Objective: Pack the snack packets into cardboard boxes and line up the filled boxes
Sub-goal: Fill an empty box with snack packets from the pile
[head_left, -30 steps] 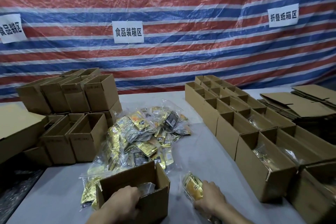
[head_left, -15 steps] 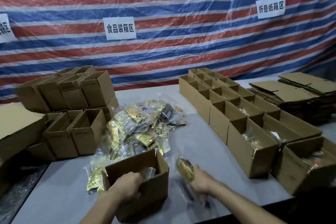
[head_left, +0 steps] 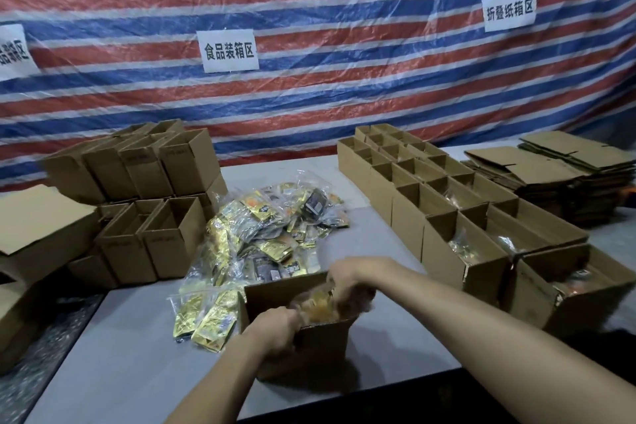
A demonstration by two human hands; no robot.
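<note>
Packet insertion into the box
My left hand (head_left: 275, 323) grips the near rim of the box (head_left: 320, 351) to steady it; my right hand (head_left: 347, 277), just beyond, pinches the packet (head_left: 318, 301) over the opening for insertion.

Bare table strip (head_left: 373, 234), hemmed by packet pile (head_left: 265, 237), box rows (head_left: 444, 217)

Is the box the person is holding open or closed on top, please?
Open: the box has no flaps across its top, and the right hand holds a snack packet inside it.
</note>
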